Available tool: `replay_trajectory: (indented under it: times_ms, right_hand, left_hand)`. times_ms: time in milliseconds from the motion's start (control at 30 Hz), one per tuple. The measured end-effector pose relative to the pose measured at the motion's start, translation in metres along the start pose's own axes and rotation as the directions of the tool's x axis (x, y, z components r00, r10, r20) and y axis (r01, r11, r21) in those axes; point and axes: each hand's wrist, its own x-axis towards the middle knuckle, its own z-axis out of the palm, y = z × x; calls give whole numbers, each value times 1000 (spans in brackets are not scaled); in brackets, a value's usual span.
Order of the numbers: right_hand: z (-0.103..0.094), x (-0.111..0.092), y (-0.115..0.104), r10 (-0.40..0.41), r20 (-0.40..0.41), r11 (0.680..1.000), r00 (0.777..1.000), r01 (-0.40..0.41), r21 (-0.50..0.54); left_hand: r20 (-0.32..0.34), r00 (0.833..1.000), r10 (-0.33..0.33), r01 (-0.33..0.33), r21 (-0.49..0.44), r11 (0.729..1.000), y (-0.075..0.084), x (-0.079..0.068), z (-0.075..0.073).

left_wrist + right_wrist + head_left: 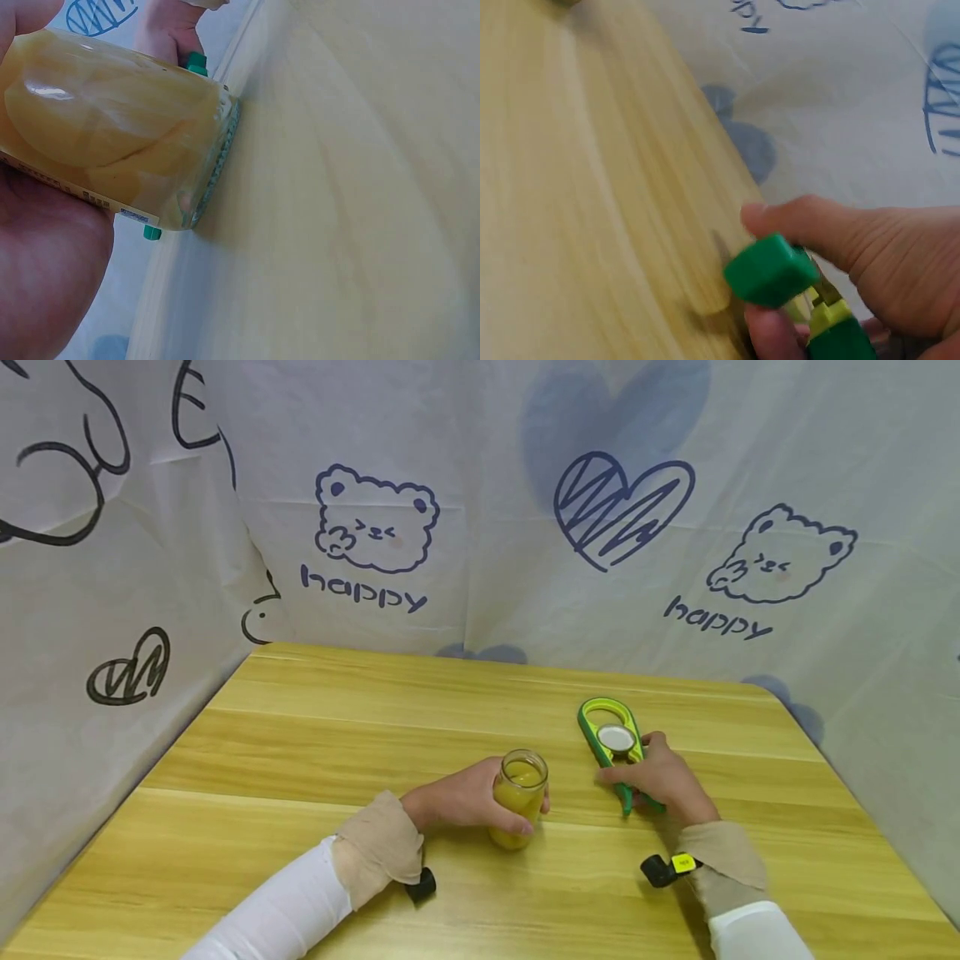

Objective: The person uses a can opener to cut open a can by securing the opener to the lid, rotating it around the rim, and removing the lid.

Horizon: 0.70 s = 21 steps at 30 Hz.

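Note:
My left hand grips a glass jar around its side, thumb in front. The jar's mouth is uncovered, and yellow fruit pieces in liquid show through the glass. In the left wrist view, a printed label runs along the jar, whose base is right at the wood. To the right, my right hand holds a green and yellow jar opener by its handles. A round metal lid, pale side up, sits within the opener's loop. One green handle end juts past the thumb in the right wrist view.
Both hands are over a wood-grain table. White cloth with drawn bears and hearts hangs behind it and along the sides. Small dark cameras are strapped to both wrists.

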Motion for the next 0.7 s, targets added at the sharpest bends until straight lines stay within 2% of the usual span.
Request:
replay_trajectory:
  times_ms: [67,200,300,433,500,700]
  right_hand:
    - [2,-2,-3,-2,-23,998,1000,0,-60]
    - [4,-4,-7,-66,-96,980,993,46,-196]
    - [6,-5,-7,-112,-148,950,983,62,-307]
    - [9,-5,-8,-115,-188,913,975,30,-408]
    - [11,-5,-9,-114,-203,900,973,14,-436]
    - [10,-6,-11,-101,-204,888,974,-4,-460]
  left_hand:
    - [0,1000,0,0,-1,1000,0,0,0]
    - [2,1000,4,-4,1,1000,1,0,0]
    - [4,1000,3,-3,-1,1000,1,0,0]
    - [7,1000,7,-7,-7,1000,1,0,0]
    - [7,1000,11,-11,-9,1000,1,0,0]
    - [6,1000,17,-17,-3,1000,0,1,0]
